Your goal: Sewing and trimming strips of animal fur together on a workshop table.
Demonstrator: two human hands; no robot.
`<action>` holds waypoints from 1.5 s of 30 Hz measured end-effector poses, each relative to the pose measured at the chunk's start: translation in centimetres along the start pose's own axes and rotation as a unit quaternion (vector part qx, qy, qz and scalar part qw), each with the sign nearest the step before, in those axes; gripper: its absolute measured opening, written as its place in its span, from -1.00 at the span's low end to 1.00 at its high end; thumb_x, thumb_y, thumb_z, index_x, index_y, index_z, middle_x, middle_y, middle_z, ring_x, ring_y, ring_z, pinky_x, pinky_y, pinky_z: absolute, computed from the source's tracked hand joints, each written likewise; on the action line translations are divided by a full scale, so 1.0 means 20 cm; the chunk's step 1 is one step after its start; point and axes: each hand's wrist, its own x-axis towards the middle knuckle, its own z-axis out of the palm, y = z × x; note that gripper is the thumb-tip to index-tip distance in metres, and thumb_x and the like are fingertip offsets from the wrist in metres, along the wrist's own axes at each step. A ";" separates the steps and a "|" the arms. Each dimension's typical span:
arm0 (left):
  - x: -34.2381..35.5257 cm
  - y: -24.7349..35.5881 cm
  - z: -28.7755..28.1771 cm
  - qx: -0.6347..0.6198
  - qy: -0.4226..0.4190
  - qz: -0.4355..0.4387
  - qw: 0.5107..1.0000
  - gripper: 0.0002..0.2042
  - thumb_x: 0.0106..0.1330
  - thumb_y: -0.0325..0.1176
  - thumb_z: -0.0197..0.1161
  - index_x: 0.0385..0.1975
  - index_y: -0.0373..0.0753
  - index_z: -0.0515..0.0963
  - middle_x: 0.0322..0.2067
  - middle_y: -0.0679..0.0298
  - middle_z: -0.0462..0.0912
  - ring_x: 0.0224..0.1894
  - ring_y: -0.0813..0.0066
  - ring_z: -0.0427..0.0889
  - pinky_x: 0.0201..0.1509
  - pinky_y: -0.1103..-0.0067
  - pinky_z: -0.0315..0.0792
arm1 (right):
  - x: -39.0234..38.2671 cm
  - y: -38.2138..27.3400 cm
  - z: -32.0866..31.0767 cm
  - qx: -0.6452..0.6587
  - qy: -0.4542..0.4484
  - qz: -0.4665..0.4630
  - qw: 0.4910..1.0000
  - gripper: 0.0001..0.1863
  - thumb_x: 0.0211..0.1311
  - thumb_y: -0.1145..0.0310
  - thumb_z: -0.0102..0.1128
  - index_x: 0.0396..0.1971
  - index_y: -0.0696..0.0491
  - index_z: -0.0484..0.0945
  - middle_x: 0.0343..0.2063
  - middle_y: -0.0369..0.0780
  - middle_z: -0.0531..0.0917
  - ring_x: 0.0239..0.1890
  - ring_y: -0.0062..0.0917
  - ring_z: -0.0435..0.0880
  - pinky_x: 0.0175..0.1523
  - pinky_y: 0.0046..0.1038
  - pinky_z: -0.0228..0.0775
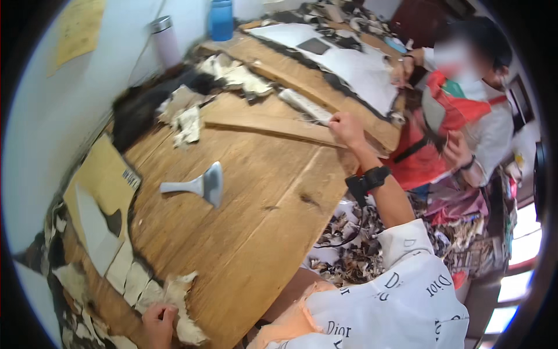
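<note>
Wooden worktable (256, 198), tilted in the fisheye view. The person's right hand (346, 128) is stretched out to the far side, fingers curled over the near end of a pale flat ruler (305, 106) that runs away from the fingertips along a raised wooden plank (273, 125); the grip looks like pinning or dragging it, though blur hides whether the fingers fully close.

Left hand (158, 323) sits at the near table edge, fingers pinched shut on a ragged pale scrap (185, 308), apparently steadying it against the edge.

A grey fan-shaped scraper (200, 185) lies unattended, well clear of both hands, between them. More pale scraps (186, 119) are heaped beyond it. A co-worker (465, 116) stands past the right hand.
</note>
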 end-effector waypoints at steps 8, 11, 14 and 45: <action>0.13 -0.17 -0.46 -0.015 0.211 -0.060 0.976 -0.83 0.28 -0.37 0.12 -0.37 -0.36 0.56 -0.46 0.35 0.58 -0.39 0.64 0.49 -0.27 0.68 0.37 | 0.16 0.04 0.11 -0.052 -0.034 -0.102 0.993 -0.71 -0.02 0.20 0.07 -0.53 0.15 0.57 -0.59 -0.02 0.57 -0.46 -0.17 0.57 -0.33 -0.20 0.32; 0.33 -0.29 -0.55 -0.013 0.254 -0.017 0.967 -0.75 0.26 -0.28 0.17 -0.22 -0.33 0.57 -0.32 0.29 0.62 -0.27 0.59 0.54 -0.15 0.67 0.39 | 0.18 -0.03 0.10 -0.182 -0.013 -0.087 0.979 -0.80 0.00 0.28 0.16 -0.48 0.11 0.52 -0.45 -0.04 0.59 -0.33 -0.15 0.56 -0.30 -0.21 0.34; 0.55 -0.38 -0.60 -0.076 0.238 -0.042 0.967 -0.66 0.24 -0.25 0.20 -0.11 -0.39 0.51 -0.26 0.27 0.61 -0.24 0.56 0.54 -0.13 0.68 0.39 | 0.09 -0.23 0.04 -0.282 0.048 -0.119 0.951 -0.79 0.02 0.28 0.18 -0.49 0.13 0.50 -0.42 -0.06 0.57 -0.33 -0.13 0.55 -0.28 -0.18 0.33; -0.36 -0.07 -0.12 0.227 0.145 0.196 0.943 -0.72 -0.12 -0.51 0.30 -0.35 -0.05 0.65 -0.33 0.48 0.62 -0.25 0.42 0.45 -0.16 0.50 0.17 | -0.36 -1.55 0.40 0.057 -0.254 -0.348 0.901 -0.72 -0.18 0.32 0.30 -0.40 0.12 0.58 -0.39 -0.08 0.60 -0.27 -0.20 0.57 -0.17 -0.30 0.39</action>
